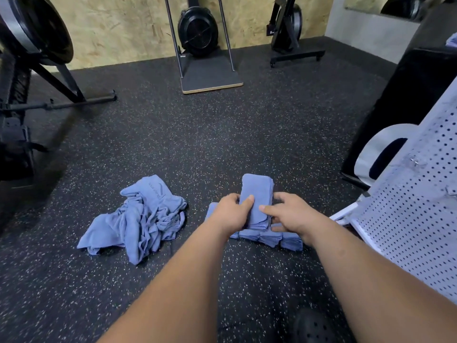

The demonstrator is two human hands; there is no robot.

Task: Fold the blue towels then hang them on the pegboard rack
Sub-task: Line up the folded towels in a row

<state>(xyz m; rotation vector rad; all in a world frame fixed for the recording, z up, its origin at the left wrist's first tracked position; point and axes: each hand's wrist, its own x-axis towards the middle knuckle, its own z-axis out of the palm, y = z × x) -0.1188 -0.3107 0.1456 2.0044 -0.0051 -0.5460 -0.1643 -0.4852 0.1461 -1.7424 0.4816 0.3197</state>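
Folding step: left hand [231, 211] and right hand [289, 212] pinch a folded blue cloth towel [257, 194] over the row of folded blue towels [272, 237] on the floor. Next, probably, the crumpled blue towel heap [143, 219] needs folding.

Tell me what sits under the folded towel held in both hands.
Under the folded towel, gripped by the left hand and right hand, lies a row of folded towels on the floor. The hands hide part of the row.
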